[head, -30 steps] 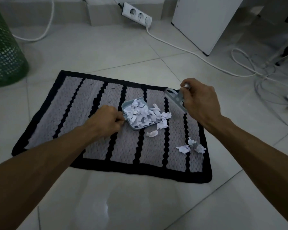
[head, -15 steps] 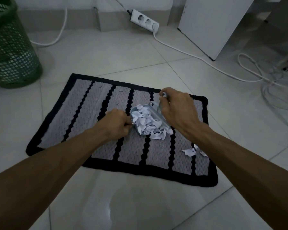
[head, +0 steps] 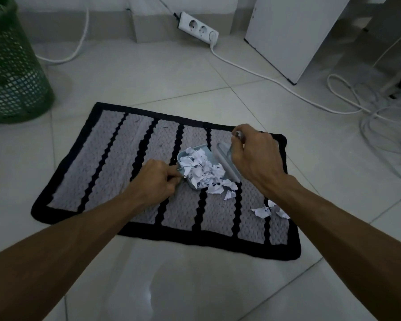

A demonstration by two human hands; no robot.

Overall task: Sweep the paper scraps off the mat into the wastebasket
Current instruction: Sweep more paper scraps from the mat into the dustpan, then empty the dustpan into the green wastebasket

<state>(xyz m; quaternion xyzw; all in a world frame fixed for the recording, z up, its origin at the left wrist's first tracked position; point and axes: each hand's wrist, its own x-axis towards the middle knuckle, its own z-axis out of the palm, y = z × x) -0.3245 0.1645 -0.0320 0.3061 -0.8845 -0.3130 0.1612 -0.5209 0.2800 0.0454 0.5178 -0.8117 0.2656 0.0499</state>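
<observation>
My right hand (head: pixel 252 156), clenched on the brush (head: pixel 226 164), was nearer the stray scraps (head: pixel 261 212), which lay toward me; my left hand (head: pixel 156 179) gripped the dustpan (head: pixel 195 166).

A single head-worn wide-angle view looks forward and steeply down from above the near edge of a striped mat (head: pixel 116 163) on a tiled floor (head: pixel 148 72), both forearms reaching in close.

White scraps (head: pixel 200 167) heaped in dustpan (head: pixel 183 156); mat (head: pixel 107 158) striped.
</observation>
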